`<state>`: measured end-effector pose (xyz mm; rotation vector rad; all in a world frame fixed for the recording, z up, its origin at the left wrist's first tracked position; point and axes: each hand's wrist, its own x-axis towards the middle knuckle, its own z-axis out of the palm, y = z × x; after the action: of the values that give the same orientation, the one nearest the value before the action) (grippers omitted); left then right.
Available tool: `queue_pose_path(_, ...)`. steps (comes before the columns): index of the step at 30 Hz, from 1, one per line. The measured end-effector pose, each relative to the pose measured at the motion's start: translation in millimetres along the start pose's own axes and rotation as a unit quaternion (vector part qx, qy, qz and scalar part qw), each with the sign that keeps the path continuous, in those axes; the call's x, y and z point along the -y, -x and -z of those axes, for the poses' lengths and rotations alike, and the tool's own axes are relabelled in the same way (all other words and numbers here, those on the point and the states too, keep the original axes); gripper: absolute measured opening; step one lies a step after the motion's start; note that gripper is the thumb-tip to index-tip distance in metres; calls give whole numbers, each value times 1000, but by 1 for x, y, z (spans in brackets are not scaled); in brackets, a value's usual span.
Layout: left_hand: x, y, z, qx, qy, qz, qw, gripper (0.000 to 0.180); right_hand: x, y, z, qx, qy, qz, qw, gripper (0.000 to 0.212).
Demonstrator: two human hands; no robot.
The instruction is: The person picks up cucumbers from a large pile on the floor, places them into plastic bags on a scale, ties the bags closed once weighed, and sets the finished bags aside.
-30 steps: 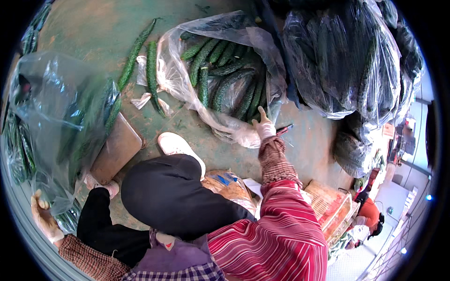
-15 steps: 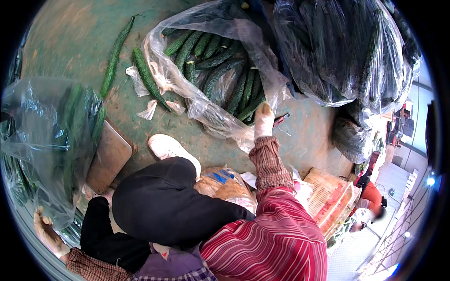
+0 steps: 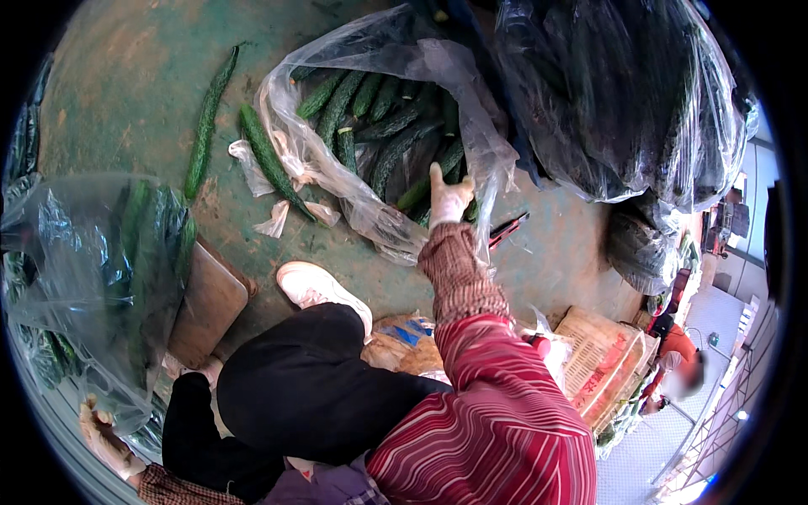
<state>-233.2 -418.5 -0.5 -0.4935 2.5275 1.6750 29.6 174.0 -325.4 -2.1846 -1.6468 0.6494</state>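
Head view: the right hand (image 3: 448,200), in a pale glove, reaches into the mouth of a clear bag (image 3: 370,210) lying open on the floor. One finger points straight up and away; the rest curl down among the cucumbers (image 3: 383,126), and whether they grip one cannot be told, since the plastic edge and the hand itself hide the tips. The hand touches the bag's crumpled rim and sits right against the nearest cucumbers.

The left hand (image 3: 105,438), also gloved, is low at the lower left edge, fingers bent and loosely spread, next to the foot of a second clear bag (image 3: 76,278) of cucumbers; a firm hold is not clear.

The cucumbers are long, dark green and bumpy-skinned, packed side by side in the open bag. Two loose ones (image 3: 206,122) lie on the green, scuffed floor (image 3: 126,76) just left of it, one resting partly on the bag's torn flap. The plastic is thin, glossy and wrinkled.

The right sleeve is brown check at the cuff, then red with fine stripes. Black trousers and a white shoe (image 3: 316,286) sit below. A flat brown board (image 3: 206,307) lies beside the left bag. More filled bags (image 3: 614,93) pile up at upper right, dark and shiny. A tan crate (image 3: 602,358) stands at lower right.
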Motion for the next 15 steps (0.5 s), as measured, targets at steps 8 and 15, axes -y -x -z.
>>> queue_pose_path(8,-12,6,-20,28,-48,-16,998,28,30,5,3,161,215,-110,957,127)
queue_pose_path(15,-9,12,-22,27,-58,-45,997,28,-14,-8,-9,202,-185,-94,957,97)
